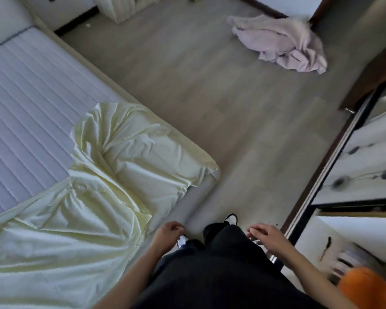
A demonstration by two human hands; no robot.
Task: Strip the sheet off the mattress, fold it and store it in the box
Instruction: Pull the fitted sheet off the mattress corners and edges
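Observation:
A pale yellow sheet (103, 181) lies rumpled over the near corner of the bed, pulled back off most of the white quilted mattress (29, 121). One corner of the sheet still hangs over the mattress corner at the right. My left hand (167, 235) hovers to the right of the sheet, fingers curled and holding nothing. My right hand (269, 238) is out over the floor with its fingers loosely apart, also holding nothing. No box is in view.
Grey wooden floor (210, 97) stretches ahead. A pink blanket (281, 43) lies crumpled on it at the far right. A wardrobe with sliding doors (357, 157) runs along the right. An orange object (366, 288) sits low right. My dark trousers and shoes fill the bottom middle.

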